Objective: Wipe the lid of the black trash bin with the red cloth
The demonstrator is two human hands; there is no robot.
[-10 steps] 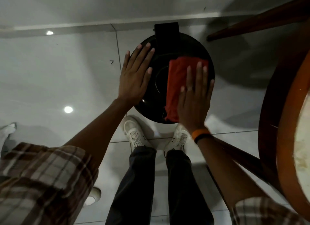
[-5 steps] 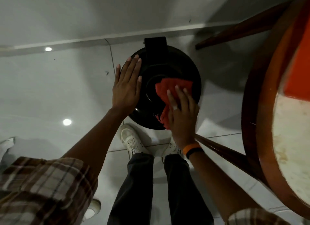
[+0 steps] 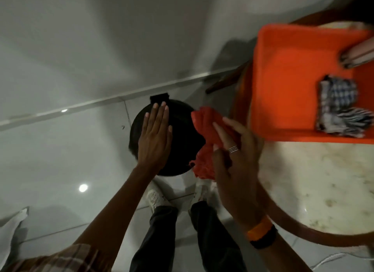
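Note:
The black trash bin's round lid [image 3: 182, 138] lies below me on the tiled floor by the wall. My left hand [image 3: 154, 138] rests flat on the lid's left half, fingers together and pointing away from me. My right hand [image 3: 236, 156] grips the bunched red cloth [image 3: 206, 134], lifted off the lid at its right edge, close to the round table. Part of the cloth hangs down over the lid's right rim.
A round table [image 3: 315, 182] with a wooden rim and pale top stands at the right. An orange tray [image 3: 287, 81] on it holds checked and striped cloths [image 3: 340, 107]. My white shoes [image 3: 155, 196] stand just before the bin. The wall skirting [image 3: 101, 103] runs behind it.
My right hand has lifted the red cloth off the lid and moved right toward the table. My left hand has slid further onto the lid. The view has swung right, showing the tray.

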